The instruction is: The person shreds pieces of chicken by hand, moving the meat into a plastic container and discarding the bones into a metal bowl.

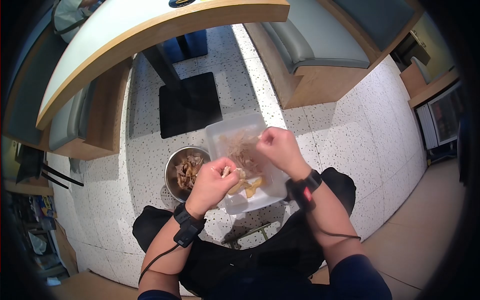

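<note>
Between my knees stands a translucent white plastic tub [270, 196] holding a pile of shredded meat [241, 150], which looks like chicken. Larger yellowish pieces of meat [254, 187] lie at its near end. My left hand [214, 181] is closed around a pale piece of meat [241, 175] over the tub's near left side. At the tub's right rim my right hand [280, 148] is pinched, with a tiny pale shred [260, 137] at the fingertips. A round steel bowl [168, 172] with brownish scraps, perhaps skin and bones [189, 171], sits left of the tub, partly behind my left hand.
Ahead, a white table [125, 30] with a wooden edge rises on a black pedestal base [192, 102]. Padded benches [325, 45] flank it, and another person [70, 17] is at the upper left. Speckled tiles [345, 135] cover the floor. A small folding stool's frame [252, 235] shows below the tub.
</note>
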Demonstrator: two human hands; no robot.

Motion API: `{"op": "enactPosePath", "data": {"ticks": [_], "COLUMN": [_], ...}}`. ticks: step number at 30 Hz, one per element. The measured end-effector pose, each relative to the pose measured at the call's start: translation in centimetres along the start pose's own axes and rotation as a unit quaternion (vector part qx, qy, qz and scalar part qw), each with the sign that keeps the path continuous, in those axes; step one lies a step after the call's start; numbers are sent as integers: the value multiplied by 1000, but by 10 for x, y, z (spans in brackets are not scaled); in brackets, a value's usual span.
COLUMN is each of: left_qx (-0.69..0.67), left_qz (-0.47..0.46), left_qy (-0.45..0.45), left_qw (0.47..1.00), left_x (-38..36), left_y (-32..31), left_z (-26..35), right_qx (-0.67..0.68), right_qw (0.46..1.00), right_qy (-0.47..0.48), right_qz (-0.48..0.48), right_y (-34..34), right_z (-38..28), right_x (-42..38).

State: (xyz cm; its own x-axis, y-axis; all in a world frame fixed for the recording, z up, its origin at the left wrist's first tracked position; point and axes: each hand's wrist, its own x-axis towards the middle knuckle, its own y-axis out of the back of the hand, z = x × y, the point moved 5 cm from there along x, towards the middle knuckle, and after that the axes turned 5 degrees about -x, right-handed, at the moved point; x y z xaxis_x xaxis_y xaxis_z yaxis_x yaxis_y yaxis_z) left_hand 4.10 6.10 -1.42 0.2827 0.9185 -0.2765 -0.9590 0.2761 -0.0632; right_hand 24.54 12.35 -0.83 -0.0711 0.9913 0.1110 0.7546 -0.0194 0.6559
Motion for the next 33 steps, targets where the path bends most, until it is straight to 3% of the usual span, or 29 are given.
{"op": "enactPosePath", "data": {"ticks": [5,10,17,20,23,26,27,28,29,33], "left_qx": [42,133,165,176,139,74,75,-109,-289,-215], "left_qz": [65,115,97,28,-55,-49,-48,-47,-45,27], "left_qy": [-7,-49,-22,-17,20,75,75,83,89,36], "left_qw": [997,983,981,984,989,993,993,989,952,976], "left_x": [2,3,5,6,6,7,9,13,15,11], "left_y": [18,26,19,10,-3,-5,-2,1,3,3], "left_z": [4,8,4,-6,-15,-11,-16,-25,-31,-12], "right_qx": [8,-18,-61,-84,-72,-31,15,61,62,151], "right_qw": [999,997,995,994,996,999,996,988,988,969], "right_qy": [-30,5,9,22,13,12,-22,-56,-55,-66], "right_qz": [-39,-80,-74,-60,-41,-34,-82,-129,-128,-186], "right_y": [1,-9,-12,-8,-1,2,0,-4,-6,-28], "right_z": [0,-4,-4,-6,-11,-16,-18,-18,-18,-22], "right_x": [-2,-5,-5,-5,-7,-9,-11,-14,-17,-28]}}
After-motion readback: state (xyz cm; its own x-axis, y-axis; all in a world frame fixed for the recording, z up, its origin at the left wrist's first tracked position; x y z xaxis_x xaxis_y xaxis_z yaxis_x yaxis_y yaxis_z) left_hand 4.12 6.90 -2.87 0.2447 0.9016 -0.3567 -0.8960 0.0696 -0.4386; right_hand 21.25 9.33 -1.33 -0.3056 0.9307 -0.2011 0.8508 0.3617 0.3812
